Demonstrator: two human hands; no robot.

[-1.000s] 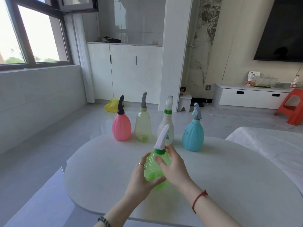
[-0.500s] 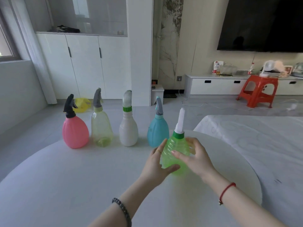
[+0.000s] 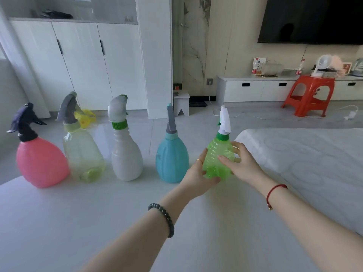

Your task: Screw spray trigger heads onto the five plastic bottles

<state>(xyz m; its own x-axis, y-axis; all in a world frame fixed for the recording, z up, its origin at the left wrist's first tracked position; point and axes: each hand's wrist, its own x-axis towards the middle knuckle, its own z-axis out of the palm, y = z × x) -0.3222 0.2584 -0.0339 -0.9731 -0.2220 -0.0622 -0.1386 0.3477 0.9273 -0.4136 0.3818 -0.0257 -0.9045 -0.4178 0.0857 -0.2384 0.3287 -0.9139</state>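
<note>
While left hand (image 3: 198,176) and right hand (image 3: 242,166) fingers (image 3: 224,160) grip the green bottle (image 3: 217,152), the blue bottle (image 3: 170,160) stands alongside.

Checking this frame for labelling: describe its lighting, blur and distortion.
Head view: soft daylight, faint shadows on the table; wide-angle bending tilts the pink bottle and cabinet near the left edge; the green bottle, held by left hand and right hand, looks fairly sharp; the television shows a dim reflection.
</note>
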